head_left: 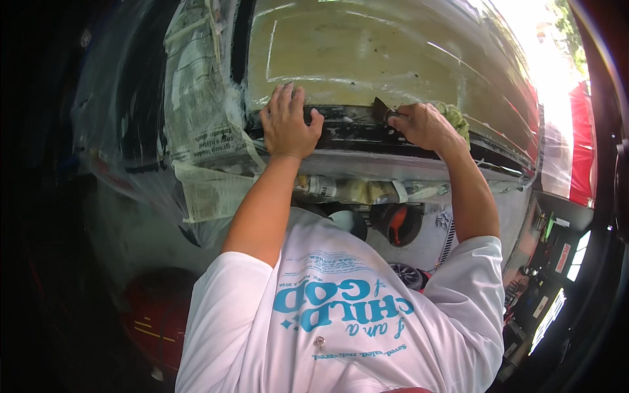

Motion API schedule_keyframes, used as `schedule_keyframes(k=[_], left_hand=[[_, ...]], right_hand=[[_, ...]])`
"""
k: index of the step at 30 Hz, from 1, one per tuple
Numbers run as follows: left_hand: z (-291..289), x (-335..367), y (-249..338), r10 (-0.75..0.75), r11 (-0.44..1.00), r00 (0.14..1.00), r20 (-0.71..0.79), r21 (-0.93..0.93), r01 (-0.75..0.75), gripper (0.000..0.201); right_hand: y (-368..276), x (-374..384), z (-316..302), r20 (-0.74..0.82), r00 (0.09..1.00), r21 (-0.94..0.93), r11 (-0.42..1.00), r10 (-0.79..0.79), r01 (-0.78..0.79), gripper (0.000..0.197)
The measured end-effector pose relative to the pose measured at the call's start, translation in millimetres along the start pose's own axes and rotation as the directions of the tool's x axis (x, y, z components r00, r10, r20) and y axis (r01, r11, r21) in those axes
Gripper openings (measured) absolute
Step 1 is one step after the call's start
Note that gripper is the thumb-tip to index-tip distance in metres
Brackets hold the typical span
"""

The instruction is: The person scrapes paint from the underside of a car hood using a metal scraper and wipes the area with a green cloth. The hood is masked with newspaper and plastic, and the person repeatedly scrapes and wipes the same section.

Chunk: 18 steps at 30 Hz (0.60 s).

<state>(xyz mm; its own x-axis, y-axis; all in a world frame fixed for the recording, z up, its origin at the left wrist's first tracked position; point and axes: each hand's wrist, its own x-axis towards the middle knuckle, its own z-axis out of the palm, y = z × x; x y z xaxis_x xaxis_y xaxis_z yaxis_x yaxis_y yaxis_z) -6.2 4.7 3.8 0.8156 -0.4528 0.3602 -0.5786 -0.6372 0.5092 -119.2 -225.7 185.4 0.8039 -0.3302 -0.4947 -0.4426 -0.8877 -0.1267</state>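
Scraper (382, 112) in grasp of right fingers (407, 118), blade (379, 107) beyond their tips; left fingers (297, 101) spread, released

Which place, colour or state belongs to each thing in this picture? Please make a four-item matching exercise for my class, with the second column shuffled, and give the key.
Column one:
1. Left hand
2. Scraper
3. Cloth
4. Newspaper

Column two:
A. Crumpled and pale green
B. Left of the yellowish panel
C. Held in the fingers of the right hand
D. Palm down at the panel's near edge, with no tool

Pairs: 1-D, 2-C, 3-A, 4-B
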Motion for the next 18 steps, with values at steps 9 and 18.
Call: schedule_keyframes(k=[9, 18], left_hand=[[4.2, 3.7, -2.2, -0.006, 1.0, 1.0, 0.011, 0.003, 0.006, 0.053], [2.0, 3.6, -0.8, -0.015, 1.0, 0.999, 0.028, 0.004, 0.015, 0.054]], right_hand=[[-16.0, -10.1, 15.5, -0.149, 0.986, -0.101, 0.991, 0.072, -0.088, 0.038], [-21.2, -19.3, 12.0, -0.134, 0.982, -0.226, 0.96, 0.136, -0.164, 0.034]])
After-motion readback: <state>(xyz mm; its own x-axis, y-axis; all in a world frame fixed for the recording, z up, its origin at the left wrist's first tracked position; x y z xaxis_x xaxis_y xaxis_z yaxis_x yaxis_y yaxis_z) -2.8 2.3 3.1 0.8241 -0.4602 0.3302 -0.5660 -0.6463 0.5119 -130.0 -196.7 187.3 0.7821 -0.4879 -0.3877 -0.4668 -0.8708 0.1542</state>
